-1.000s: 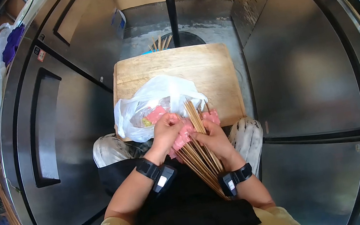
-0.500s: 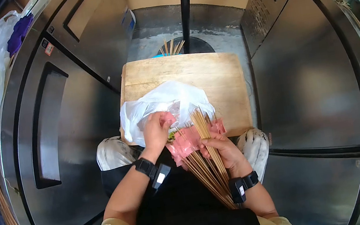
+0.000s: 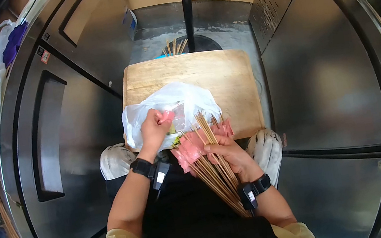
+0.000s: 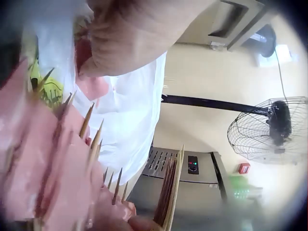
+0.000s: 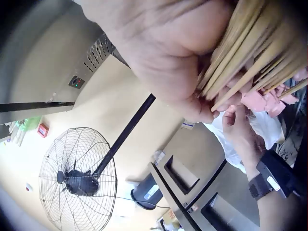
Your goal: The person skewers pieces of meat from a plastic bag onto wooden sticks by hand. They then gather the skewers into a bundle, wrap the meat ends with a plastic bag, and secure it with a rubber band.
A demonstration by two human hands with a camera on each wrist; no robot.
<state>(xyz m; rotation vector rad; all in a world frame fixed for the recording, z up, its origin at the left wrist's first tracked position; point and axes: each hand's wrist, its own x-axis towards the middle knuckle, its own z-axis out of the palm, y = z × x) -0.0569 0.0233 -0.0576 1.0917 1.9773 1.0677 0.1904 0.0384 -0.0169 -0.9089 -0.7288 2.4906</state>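
Note:
My left hand [image 3: 152, 132] pinches a small pink slice [image 3: 166, 116] of what looks like ham or luncheon meat, over the mouth of a white plastic bag [image 3: 181, 92]. My right hand [image 3: 234, 156] grips a bundle of bamboo skewers [image 3: 212, 175], their points up and away from me. Pink slices [image 3: 189, 149] are threaded in a row near the tips of several skewers. Bare skewers [image 5: 240, 53] stick out past the right thumb. Inside the bag's opening, a clear inner wrapper shows, and a yellow-green printed piece [image 4: 50, 91] lies by the skewer tips.
The bag lies on a wooden board [image 3: 229, 78] in front of my knees. Steel refrigerator cabinets [image 3: 321, 70] stand on both sides. Behind the board are more skewers [image 3: 175, 47] and a black pole [image 3: 188, 11], part of a standing fan [image 5: 77, 180].
The left hand has moved off the threaded skewers to the bag, to the left and away from me, and now holds a separate pink slice. The right hand keeps its grip on the skewers.

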